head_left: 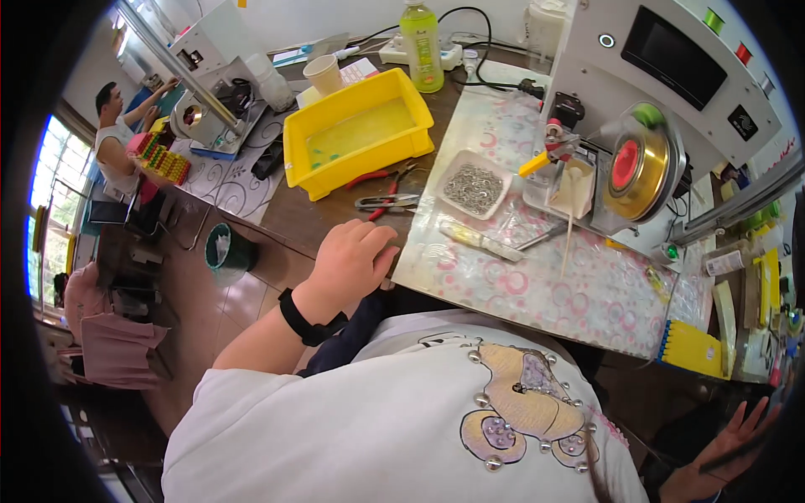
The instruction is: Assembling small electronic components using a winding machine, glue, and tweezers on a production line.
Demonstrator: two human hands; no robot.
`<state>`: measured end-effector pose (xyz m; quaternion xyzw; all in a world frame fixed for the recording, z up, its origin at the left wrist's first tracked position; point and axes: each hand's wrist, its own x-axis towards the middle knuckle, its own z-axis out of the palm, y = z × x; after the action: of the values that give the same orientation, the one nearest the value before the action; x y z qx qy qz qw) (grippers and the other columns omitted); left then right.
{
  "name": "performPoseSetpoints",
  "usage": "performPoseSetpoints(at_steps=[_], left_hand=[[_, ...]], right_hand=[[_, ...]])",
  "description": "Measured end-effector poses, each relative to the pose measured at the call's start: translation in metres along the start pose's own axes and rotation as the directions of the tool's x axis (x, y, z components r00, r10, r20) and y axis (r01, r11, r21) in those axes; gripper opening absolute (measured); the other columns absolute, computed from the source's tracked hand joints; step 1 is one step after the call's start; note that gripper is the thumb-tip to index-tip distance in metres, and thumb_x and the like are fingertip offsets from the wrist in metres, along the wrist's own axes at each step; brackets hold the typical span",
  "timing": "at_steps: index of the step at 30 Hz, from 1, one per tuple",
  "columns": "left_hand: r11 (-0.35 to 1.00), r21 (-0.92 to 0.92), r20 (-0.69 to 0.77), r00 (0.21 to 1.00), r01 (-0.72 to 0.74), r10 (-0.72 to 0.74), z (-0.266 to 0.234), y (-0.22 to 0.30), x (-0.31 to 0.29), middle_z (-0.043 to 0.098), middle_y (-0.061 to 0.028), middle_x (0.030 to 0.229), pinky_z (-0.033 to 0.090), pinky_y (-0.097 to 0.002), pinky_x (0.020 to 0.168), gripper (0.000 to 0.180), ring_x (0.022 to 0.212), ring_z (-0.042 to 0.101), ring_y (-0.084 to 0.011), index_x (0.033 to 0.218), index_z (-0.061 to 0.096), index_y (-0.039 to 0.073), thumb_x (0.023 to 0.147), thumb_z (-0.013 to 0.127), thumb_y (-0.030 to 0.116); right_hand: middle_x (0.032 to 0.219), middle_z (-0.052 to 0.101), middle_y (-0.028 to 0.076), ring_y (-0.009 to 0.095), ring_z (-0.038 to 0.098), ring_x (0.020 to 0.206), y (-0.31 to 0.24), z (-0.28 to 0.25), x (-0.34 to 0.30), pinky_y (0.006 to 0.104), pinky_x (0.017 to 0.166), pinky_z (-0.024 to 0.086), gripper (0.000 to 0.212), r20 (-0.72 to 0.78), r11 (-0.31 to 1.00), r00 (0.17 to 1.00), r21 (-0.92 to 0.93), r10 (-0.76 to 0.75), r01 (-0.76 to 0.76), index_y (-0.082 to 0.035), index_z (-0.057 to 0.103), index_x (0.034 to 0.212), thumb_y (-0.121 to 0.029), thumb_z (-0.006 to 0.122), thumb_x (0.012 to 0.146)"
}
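Observation:
My left hand (350, 261), wearing a black wristband (307, 318), is at the table's front edge with its fingers curled together. Whatever lies under those fingers is hidden. Just beyond it are red-handled pliers (391, 201). A white square dish (474, 186) of small silver metal pieces stands to its right on the patterned mat. My right hand (740, 440) is low at the far right, away from the tabletop, fingers spread and pointing up. A dark band crosses it near the wrist, and I see nothing in its grasp.
Beyond the pliers stands a yellow tub (359, 134), with a green bottle (421, 49) behind it. A white machine (662, 80) with a gold-rimmed wheel (635, 174) rises at right. A bin (230, 256) is on the floor at left. Another person (117, 138) sits farther left.

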<state>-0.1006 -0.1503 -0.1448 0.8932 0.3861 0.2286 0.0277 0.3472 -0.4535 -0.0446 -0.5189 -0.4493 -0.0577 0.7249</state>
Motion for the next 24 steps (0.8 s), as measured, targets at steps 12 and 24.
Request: performPoseSetpoints(at_steps=[12,24], left_hand=[[0.943,0.194,-0.022,0.962,0.270,-0.271,0.011,-0.059,0.044,0.063,-0.0136,0.087,0.049,-0.0408,0.071,0.019,0.083,0.060,-0.0325,0.092,0.060,0.005,0.081,0.060,0.020],[0.890,0.407,0.302,0.890,0.205,-0.343,0.010,-0.053,0.093,0.062,-0.0190,0.087,0.049,-0.0430,0.074,0.038,0.084,0.060,-0.0364,0.089,0.063,-0.001,0.075,0.068,0.034]], right_hand=[[0.109,0.047,0.018,0.015,0.051,0.058,-0.029,0.025,-0.017,0.0217,0.048,0.042,0.048,0.482,0.987,0.862,-0.049,0.157,-0.152,0.001,0.031,0.126,-0.032,0.047,0.095],[0.103,0.056,0.020,0.015,0.059,0.061,-0.048,0.089,-0.006,0.0213,0.052,0.045,0.057,0.659,0.872,0.653,-0.011,0.374,-0.488,-0.004,0.026,0.132,0.010,0.046,0.080]])
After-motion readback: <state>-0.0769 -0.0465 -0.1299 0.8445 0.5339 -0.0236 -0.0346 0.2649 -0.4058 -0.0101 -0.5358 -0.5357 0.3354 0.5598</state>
